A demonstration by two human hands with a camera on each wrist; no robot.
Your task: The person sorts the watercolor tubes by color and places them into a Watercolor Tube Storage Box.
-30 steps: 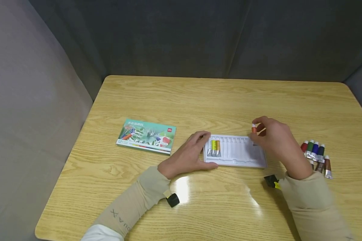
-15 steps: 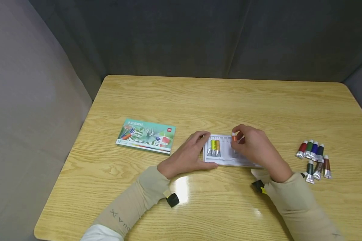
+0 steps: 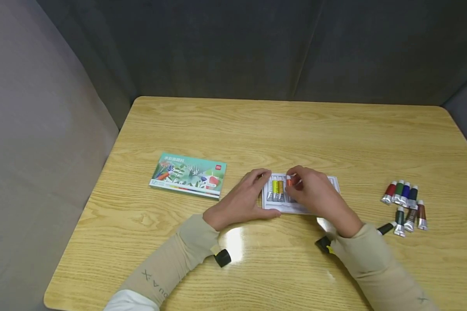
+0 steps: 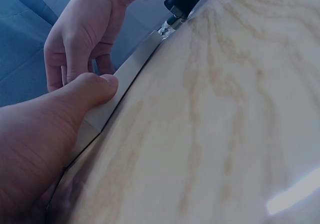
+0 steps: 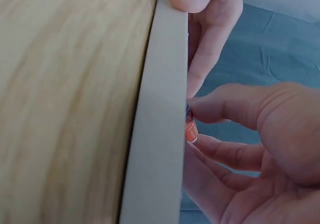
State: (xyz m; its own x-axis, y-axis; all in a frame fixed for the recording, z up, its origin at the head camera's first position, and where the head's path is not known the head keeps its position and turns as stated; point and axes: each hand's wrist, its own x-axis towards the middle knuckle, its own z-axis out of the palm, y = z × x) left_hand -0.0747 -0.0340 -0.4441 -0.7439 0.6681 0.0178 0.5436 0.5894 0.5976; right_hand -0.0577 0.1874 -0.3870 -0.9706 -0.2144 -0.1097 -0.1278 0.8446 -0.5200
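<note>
A white plastic paint tray (image 3: 272,210) lies on the table with grey, yellow and ochre paint tubes (image 3: 275,191) side by side in its left slots. My left hand (image 3: 246,199) holds the tray's left end, thumb along the near side and fingers at the far corner. Between thumb and fingers, my right hand (image 3: 315,190) pinches an orange paint tube (image 3: 289,181) with a white cap, just right of the ochre one. In the right wrist view the orange tube (image 5: 190,129) shows past the tray wall (image 5: 157,108); its lower part is hidden in the head view.
Several paint tubes (image 3: 400,194) in red, green, blue and brown lie in a group at the right. A black tube (image 3: 386,228) lies by the right sleeve. The green printed paint box (image 3: 188,176) sits left of the tray.
My right hand has carried the orange tube leftward from the tray's right end to the slot area next to the ochre tube. My left hand has stayed on the tray.
</note>
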